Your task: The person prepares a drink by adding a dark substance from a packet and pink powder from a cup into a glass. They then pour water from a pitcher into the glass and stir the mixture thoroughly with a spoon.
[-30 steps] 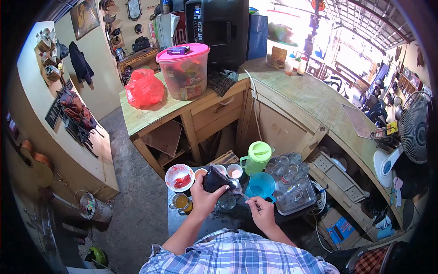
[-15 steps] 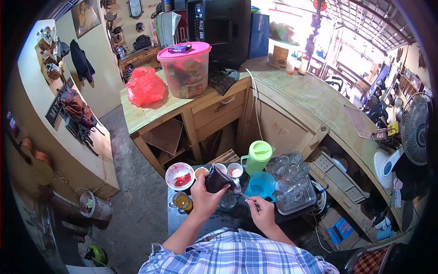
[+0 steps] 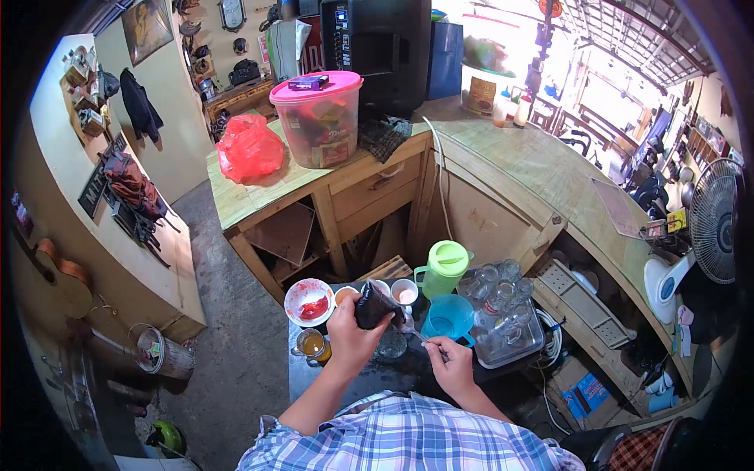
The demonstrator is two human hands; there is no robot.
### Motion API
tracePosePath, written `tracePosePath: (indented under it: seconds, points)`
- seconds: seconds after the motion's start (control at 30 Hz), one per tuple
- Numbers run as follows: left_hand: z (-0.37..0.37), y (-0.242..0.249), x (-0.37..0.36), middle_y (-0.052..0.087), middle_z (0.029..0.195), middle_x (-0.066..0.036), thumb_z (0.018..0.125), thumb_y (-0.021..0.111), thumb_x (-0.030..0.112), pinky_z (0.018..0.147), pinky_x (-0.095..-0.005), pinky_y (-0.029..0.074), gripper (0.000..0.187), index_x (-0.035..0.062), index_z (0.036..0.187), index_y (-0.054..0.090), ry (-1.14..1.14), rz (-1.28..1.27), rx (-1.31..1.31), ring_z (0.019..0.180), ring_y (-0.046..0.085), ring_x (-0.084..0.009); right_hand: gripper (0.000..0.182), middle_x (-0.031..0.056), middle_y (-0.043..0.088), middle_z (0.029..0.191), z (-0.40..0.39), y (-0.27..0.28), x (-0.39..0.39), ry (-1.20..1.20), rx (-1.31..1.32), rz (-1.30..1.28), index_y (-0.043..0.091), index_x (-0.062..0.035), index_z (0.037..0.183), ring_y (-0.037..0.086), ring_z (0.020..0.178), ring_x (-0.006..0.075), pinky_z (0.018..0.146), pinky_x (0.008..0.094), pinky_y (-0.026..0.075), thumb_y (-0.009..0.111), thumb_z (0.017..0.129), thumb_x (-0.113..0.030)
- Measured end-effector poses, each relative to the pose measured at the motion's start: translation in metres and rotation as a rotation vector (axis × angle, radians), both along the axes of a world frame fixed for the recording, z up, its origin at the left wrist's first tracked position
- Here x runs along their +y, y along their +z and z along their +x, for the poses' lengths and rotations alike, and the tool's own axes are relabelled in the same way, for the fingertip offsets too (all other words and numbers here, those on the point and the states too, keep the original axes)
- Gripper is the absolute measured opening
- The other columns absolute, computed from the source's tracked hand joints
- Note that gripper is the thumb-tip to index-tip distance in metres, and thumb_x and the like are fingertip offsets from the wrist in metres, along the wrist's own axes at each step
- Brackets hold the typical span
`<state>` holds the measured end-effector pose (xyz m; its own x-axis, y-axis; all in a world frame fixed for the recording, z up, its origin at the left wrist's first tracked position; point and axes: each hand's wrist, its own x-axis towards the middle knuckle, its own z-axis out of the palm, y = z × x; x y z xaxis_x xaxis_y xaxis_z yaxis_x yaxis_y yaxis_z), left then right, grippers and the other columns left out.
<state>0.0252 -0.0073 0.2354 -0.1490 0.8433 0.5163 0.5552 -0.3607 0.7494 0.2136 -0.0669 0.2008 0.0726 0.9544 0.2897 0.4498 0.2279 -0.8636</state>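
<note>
A dark bag [image 3: 371,308] is gripped in my left hand [image 3: 353,336], tilted with its mouth toward the right. My right hand [image 3: 452,364] pinches the handle of a spoon [image 3: 419,336], whose head is by the bag's mouth. Below them a clear glass [image 3: 392,344] stands on the dark table [image 3: 310,386]. Left of my left hand are a white bowl [image 3: 309,303] with red contents and a glass mug [image 3: 313,346] of yellowish-brown liquid. A white cup [image 3: 404,293] is behind the bag, and a blue jug [image 3: 449,318] is right of the spoon.
A green pitcher [image 3: 444,269] stands behind the blue jug. To the right, several upturned glasses sit on a clear tray [image 3: 510,350]. A wooden counter [image 3: 503,161] beyond holds a pink-lidded tub [image 3: 318,122] and a red plastic bag [image 3: 250,149]. A fan [image 3: 713,228] is far right.
The bag's mouth has shifted slightly, with dark material now by the spoon's head. Both hands keep nearly the same place and grip.
</note>
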Motion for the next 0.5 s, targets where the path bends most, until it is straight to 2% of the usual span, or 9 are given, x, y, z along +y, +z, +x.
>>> tracePosePath:
  seconds: [0.23, 0.3, 0.43, 0.5]
  points:
    - [-0.003, -0.002, 0.005, 0.062, 0.085, -0.017, 0.063, 0.086, 0.019, 0.07, -0.0377, 0.05, 0.05, -0.0006, 0.098, 0.055, 0.034, -0.003, 0.049, 0.077, 0.064, -0.0327, 0.012, 0.01, 0.062, 0.063, 0.001, -0.006, 0.0, -0.001, 0.052, -0.01, 0.067, -0.0005, 0.088, 0.057, 0.051, 0.0127, 0.048, 0.0261, 0.04, 0.064, 0.088, -0.012]
    - [-0.004, -0.003, 0.008, 0.062, 0.084, -0.017, 0.063, 0.086, 0.02, 0.07, -0.038, 0.05, 0.05, -0.0007, 0.098, 0.056, 0.041, -0.021, 0.045, 0.077, 0.064, -0.0329, 0.013, 0.0063, 0.063, 0.064, 0.001, -0.012, 0.001, 0.02, 0.127, -0.017, 0.068, 0.0001, 0.088, 0.054, 0.054, 0.0074, 0.049, 0.0241, 0.039, 0.063, 0.089, -0.012]
    - [-0.005, -0.003, 0.011, 0.063, 0.085, -0.017, 0.064, 0.085, 0.02, 0.07, -0.0382, 0.05, 0.047, -0.001, 0.096, 0.057, 0.075, 0.004, 0.046, 0.078, 0.064, -0.0331, 0.014, 0.0021, 0.063, 0.066, 0.0, -0.008, -0.002, 0.049, 0.252, -0.102, 0.068, 0.0012, 0.089, 0.05, 0.056, 0.0032, 0.05, 0.0218, 0.037, 0.061, 0.09, -0.011]
    - [-0.005, 0.001, 0.01, 0.064, 0.086, -0.018, 0.064, 0.085, 0.019, 0.07, -0.0381, 0.05, 0.047, -0.001, 0.095, 0.057, 0.084, -0.001, 0.021, 0.078, 0.064, -0.0329, 0.017, -0.0037, 0.055, 0.062, 0.0, -0.006, -0.003, 0.049, 0.237, -0.124, 0.068, 0.0011, 0.089, 0.044, 0.057, 0.0012, 0.052, 0.0202, 0.034, 0.058, 0.093, -0.012]
